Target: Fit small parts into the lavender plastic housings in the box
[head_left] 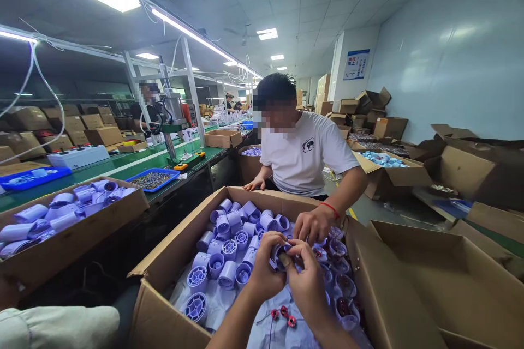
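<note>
My left hand point(264, 270) and my right hand point(305, 278) meet over an open cardboard box point(164, 262) and together grip one small lavender plastic fan housing point(281, 255). Both hands have their fingers curled round it. Below them the box holds several more lavender housings point(229, 248) on plastic film, and small red wired parts point(283, 313) lie near my wrists. A co-worker in a white T-shirt point(305, 155) sits across the box, with a hand point(313, 223) reaching into its far side just beyond my hands.
A second box of lavender parts point(61, 212) sits at the left. An empty open carton point(429, 283) stands to the right. A green assembly line point(123, 166) with a blue tray point(152, 179) and a press runs along the left. More cartons crowd the right wall.
</note>
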Action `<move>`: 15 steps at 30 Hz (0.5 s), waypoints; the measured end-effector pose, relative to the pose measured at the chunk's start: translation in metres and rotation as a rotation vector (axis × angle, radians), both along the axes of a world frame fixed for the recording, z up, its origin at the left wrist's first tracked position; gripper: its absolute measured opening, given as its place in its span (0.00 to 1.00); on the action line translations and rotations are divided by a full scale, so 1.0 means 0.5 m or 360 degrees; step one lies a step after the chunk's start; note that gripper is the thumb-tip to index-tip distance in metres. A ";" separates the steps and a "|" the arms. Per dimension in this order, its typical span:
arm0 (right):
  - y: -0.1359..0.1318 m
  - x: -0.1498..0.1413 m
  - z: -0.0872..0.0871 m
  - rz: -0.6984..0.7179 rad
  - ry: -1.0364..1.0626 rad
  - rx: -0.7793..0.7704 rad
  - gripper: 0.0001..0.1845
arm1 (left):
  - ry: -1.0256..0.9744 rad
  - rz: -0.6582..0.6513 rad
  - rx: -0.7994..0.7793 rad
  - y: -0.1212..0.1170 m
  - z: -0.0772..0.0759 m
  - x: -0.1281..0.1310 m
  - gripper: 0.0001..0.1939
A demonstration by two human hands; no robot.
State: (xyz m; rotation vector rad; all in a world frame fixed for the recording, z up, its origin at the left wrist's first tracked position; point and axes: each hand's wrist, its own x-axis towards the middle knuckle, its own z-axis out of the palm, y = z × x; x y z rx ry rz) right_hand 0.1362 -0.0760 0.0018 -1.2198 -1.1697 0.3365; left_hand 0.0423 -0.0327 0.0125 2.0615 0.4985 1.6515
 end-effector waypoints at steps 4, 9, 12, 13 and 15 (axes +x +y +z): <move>0.004 -0.004 0.008 0.0077 0.0496 -0.0184 0.15 | 0.0025 -0.0070 -0.0084 -0.002 -0.003 -0.001 0.21; 0.012 0.009 0.013 0.0329 0.0441 -0.0478 0.23 | 0.0170 -0.0154 -0.0195 0.001 -0.011 -0.008 0.23; 0.011 0.017 0.010 0.0322 0.0337 -0.0485 0.20 | 0.0301 -0.0192 -0.0285 0.001 -0.011 -0.013 0.25; 0.011 0.019 0.009 0.0319 0.0323 -0.0455 0.19 | 0.0345 -0.0209 -0.0307 0.001 -0.011 -0.015 0.26; 0.012 0.020 0.005 0.0334 0.0323 -0.0411 0.17 | 0.0431 -0.0231 -0.0339 0.002 -0.009 -0.019 0.27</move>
